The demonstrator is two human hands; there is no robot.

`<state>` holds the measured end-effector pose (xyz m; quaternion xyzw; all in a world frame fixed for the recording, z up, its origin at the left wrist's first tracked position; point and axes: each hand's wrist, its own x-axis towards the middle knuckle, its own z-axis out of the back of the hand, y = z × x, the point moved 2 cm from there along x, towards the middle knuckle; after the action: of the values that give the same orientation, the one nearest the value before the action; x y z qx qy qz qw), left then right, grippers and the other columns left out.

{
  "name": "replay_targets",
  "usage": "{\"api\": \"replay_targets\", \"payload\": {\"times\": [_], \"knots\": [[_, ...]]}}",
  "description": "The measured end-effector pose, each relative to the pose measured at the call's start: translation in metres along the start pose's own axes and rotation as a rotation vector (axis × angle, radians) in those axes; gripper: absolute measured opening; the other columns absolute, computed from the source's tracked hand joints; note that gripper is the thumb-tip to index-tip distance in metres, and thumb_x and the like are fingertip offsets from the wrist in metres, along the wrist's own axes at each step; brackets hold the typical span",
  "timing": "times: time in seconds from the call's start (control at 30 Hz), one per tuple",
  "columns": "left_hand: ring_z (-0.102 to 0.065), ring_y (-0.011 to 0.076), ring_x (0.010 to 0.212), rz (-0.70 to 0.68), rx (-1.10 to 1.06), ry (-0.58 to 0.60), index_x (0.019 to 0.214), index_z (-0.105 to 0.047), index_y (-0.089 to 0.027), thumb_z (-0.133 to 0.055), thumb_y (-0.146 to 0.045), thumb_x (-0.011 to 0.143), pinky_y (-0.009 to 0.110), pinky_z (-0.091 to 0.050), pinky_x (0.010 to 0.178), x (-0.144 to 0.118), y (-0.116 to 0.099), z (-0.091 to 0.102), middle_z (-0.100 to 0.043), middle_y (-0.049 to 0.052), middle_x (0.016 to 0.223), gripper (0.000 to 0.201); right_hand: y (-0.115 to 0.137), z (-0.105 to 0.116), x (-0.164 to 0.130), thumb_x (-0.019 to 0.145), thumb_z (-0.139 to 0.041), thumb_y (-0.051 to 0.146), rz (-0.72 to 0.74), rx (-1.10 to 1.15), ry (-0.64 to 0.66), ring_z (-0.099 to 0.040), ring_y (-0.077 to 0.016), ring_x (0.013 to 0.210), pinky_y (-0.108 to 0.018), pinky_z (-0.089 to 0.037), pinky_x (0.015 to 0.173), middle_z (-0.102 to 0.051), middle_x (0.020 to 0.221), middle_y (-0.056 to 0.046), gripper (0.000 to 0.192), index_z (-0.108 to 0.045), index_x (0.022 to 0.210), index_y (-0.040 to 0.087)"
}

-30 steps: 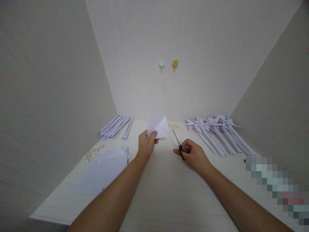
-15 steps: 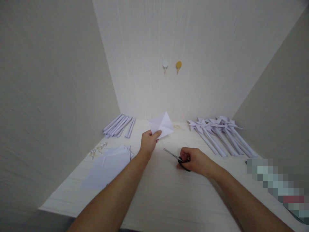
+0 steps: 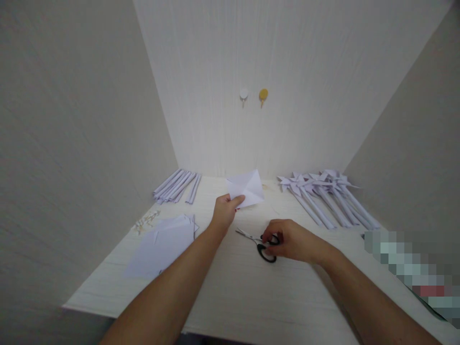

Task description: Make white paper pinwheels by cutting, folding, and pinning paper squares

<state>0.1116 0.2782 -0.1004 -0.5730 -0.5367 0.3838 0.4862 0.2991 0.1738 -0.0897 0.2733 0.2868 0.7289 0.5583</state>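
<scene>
Fingers of the left hand [image 3: 224, 211] pinch a creased paper square [image 3: 247, 188]; right hand [image 3: 292, 241] closes on scissors [image 3: 259, 242] lying on the table [image 3: 251, 287], grip unsettled; cutting looks next.

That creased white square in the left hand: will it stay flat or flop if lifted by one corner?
The creased paper square, pinched at one corner by the left hand, stands up unsupported, so its folds probably stiffen it somewhat. It looks thin and light; a draft or quick move would likely bend it. Firm squeezing would probably crumple it.

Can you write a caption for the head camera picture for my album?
Left hand holds up a creased white paper square while the right hand rests on black-handled scissors lying on the table.
</scene>
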Motion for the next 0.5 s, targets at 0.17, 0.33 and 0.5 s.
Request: {"api": "replay_targets", "payload": {"times": [0.17, 0.33, 0.5], "knots": [[-0.063, 0.0201, 0.069, -0.016, 0.061, 0.093, 0.067, -0.076, -0.015, -0.081, -0.035, 0.062, 0.029, -0.047, 0.063, -0.008, -0.008, -0.007, -0.071, 0.003, 0.068, 0.021, -0.007, 0.011, 0.009, 0.078, -0.075, 0.04, -0.044, 0.194, -0.4, -0.057, -0.0163, 0.063, -0.029, -0.045, 0.058, -0.071, 0.08, -0.003, 0.026, -0.074, 0.097, 0.022], [-0.065, 0.0221, 0.063, 0.057, 0.087, 0.314, 0.071, -0.08, -0.013, -0.081, -0.036, 0.063, 0.032, -0.05, 0.059, -0.024, -0.002, -0.021, -0.074, 0.007, 0.068, 0.025, -0.011, 0.013, 0.014, 0.077, -0.07, 0.059, -0.053, 0.447, -0.551, -0.065, -0.0189, 0.068, -0.031, -0.053, 0.059, -0.072, 0.086, -0.005, 0.044, -0.067, 0.1, 0.021], [-0.068, 0.0209, 0.067, 0.024, 0.092, 0.341, 0.084, -0.081, -0.014, -0.084, -0.034, 0.064, 0.03, -0.053, 0.062, -0.028, -0.004, -0.024, -0.078, 0.009, 0.079, 0.028, -0.007, 0.007, 0.012, 0.075, -0.073, 0.053, -0.069, 0.559, -0.539, -0.063, -0.0181, 0.059, -0.03, -0.051, 0.054, -0.069, 0.067, 0.0, 0.032, -0.067, 0.082, 0.022]]}}
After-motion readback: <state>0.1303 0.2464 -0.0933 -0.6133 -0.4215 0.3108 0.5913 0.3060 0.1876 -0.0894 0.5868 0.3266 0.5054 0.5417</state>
